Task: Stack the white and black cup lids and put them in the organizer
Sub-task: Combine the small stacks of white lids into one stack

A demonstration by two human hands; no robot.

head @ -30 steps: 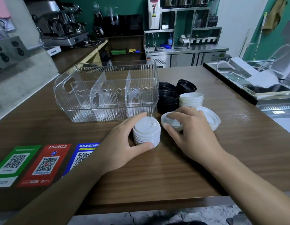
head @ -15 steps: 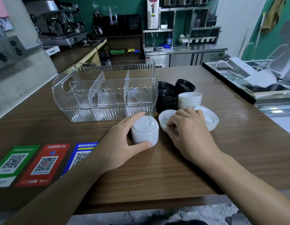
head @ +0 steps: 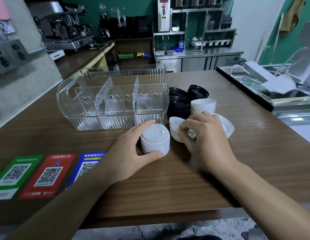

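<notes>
Since the earlier frame the right hand (head: 205, 135) has curled its fingers in tighter and tipped the white lids it was touching up off the wooden counter (head: 185, 179), so they now sit tilted in its grip. Looks like a few nested lids (head: 175, 129), pinched between thumb and fingertips; can't tell exactly how many. The left hand (head: 131, 153) hasn't budged: it's wrapped around the sides of the upright stack of white lids (head: 155, 138), thumb on the near side, fingers round the far-left side, and the stack sits flat on the counter.

That stack is just near of the clear organizer (head: 114, 96), right by its right end. The organizer has ribbed walls, heart cutouts and dividers, and I don't see any lids in its compartments yet.

To the right of the organizer there's the rest of the pile: two stacks of black lids (head: 178, 104) close to its right wall, another black stack (head: 197, 91) further back, and a white stack sitting rim-up (head: 202, 104) just right of the black ones. Some flatter white lids (head: 227, 125) peek out behind the right hand.

Three QR code stickers (head: 46, 172) (green, red, blue) are stuck on the near left of the counter. An espresso machine (head: 64, 28) sits far left.
</notes>
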